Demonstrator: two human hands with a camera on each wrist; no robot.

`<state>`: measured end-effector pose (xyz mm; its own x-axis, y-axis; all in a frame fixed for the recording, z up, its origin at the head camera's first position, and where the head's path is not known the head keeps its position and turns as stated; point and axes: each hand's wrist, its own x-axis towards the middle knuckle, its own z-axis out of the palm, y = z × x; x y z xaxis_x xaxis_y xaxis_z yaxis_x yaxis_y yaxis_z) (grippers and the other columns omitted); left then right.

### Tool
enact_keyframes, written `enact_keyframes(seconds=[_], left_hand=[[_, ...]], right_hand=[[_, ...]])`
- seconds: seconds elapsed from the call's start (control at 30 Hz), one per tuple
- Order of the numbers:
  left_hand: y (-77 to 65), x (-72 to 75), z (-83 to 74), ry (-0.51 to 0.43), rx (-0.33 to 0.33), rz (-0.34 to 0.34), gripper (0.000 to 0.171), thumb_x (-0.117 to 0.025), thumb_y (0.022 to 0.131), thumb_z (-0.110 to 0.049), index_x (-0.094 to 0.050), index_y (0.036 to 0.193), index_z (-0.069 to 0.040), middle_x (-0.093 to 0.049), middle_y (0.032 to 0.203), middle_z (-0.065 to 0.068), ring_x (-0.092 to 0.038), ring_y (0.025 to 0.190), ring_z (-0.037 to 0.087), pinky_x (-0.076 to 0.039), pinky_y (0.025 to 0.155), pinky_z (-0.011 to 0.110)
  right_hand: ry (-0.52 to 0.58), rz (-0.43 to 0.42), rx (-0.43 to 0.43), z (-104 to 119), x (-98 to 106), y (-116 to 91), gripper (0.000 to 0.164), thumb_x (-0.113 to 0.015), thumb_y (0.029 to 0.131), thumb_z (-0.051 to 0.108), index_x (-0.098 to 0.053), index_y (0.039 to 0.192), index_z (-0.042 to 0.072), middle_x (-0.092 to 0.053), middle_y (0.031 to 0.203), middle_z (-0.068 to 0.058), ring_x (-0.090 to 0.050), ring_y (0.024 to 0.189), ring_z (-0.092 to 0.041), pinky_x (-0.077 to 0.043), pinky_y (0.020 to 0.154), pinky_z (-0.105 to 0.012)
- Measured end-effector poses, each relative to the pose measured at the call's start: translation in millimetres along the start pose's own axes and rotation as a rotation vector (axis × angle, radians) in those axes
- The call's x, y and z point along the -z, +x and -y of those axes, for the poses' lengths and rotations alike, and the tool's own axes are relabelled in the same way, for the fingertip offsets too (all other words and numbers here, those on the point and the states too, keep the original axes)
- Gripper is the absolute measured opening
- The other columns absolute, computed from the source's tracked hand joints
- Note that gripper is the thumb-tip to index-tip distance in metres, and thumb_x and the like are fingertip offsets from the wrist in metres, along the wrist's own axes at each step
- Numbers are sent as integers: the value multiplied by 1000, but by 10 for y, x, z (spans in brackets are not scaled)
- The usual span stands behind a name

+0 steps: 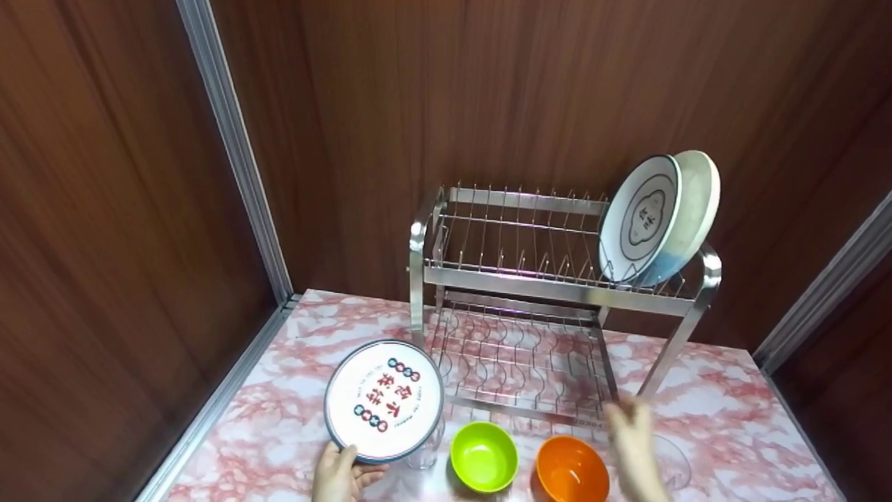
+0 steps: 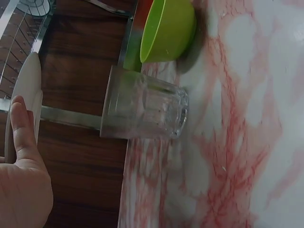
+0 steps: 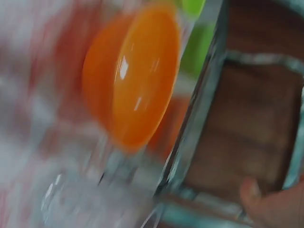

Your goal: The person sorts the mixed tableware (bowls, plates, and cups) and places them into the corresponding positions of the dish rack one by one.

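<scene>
With my left hand (image 1: 339, 477) I grip the lower edge of a white plate (image 1: 383, 401) with a dark rim, red characters and rows of coloured dots. The thumb lies on its face and the fingers sit behind. Under the plate, a clear glass (image 2: 142, 107) stands on the table. My right hand (image 1: 631, 436), blurred in the head view, hangs above the table between the orange bowl (image 1: 573, 470) and the dish rack (image 1: 557, 284), with nothing visible in it. Only part of its thumb shows in the right wrist view. A green bowl (image 1: 484, 457) stands left of the orange one.
Two plates lean at the right end of the rack's upper tier: a white one (image 1: 641, 219) with a dark emblem and a pale one (image 1: 699, 202) with blue below. A clear glass item (image 1: 672, 464) lies right of my right hand. Brown panels (image 1: 488, 90) enclose the marbled table (image 1: 251, 418).
</scene>
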<state>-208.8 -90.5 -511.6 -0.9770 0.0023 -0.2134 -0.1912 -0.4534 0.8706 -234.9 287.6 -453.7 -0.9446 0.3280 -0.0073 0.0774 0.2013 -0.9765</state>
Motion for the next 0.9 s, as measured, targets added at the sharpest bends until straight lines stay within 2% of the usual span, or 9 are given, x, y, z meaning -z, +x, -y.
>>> enact_keyframes(seconds=[0.1, 0.2, 0.27, 0.43, 0.63, 0.77, 0.9], left_hand=[[-5, -92, 8, 38, 5, 19, 38, -22, 93, -9, -13, 126, 8, -59, 76, 4, -64, 61, 15, -53, 59, 25], [5, -197, 37, 77, 13, 43, 40, -22, 93, -10, -12, 128, 7, -61, 75, 4, -63, 61, 15, -52, 58, 25], [17, -273, 66, 88, 17, 52, 41, -23, 94, -10, -12, 130, 7, -62, 75, 5, -64, 60, 16, -53, 58, 26], [64, -461, 146, 96, 20, 78, 41, -24, 94, -10, -15, 130, 7, -63, 76, 6, -63, 58, 16, -53, 57, 26], [105, -690, 256, 104, 19, 162, 40, -28, 94, -11, -19, 130, 6, -63, 78, 7, -63, 57, 16, -52, 56, 26], [115, -852, 317, 125, 19, 200, 37, -30, 92, -10, -24, 126, 6, -63, 76, 6, -63, 55, 16, -52, 54, 25], [134, -997, 356, 129, 18, 239, 37, -32, 91, -9, -26, 124, 5, -62, 78, 7, -62, 55, 15, -52, 53, 23]], right_hand=[[94, 242, -19, 13, -245, -208, 48, -35, 94, 27, -21, 129, -3, -54, 108, -7, -56, 87, -10, -45, 82, -31], [193, 477, -68, 0, -435, -347, 55, -32, 94, 33, -17, 131, -4, -59, 104, -4, -59, 92, -16, -45, 85, -35], [230, 573, -104, -7, -531, -403, 58, -32, 94, 36, -16, 132, -5, -60, 104, -4, -60, 94, -19, -46, 84, -35], [337, 634, -206, -2, -681, -478, 58, -40, 91, 37, -22, 130, -3, -63, 97, -3, -63, 88, -17, -49, 76, -29], [350, 689, -216, 4, -660, -532, 50, -43, 91, 33, -27, 125, -1, -59, 97, -1, -62, 86, -14, -49, 78, -28], [400, 687, -236, -17, -601, -542, 39, -45, 91, 26, -31, 119, 3, -60, 93, -1, -63, 82, -13, -50, 79, -29], [434, 639, -259, -15, -545, -518, 51, -45, 91, 20, -16, 127, -1, -64, 87, -2, -64, 76, -13, -51, 76, -29]])
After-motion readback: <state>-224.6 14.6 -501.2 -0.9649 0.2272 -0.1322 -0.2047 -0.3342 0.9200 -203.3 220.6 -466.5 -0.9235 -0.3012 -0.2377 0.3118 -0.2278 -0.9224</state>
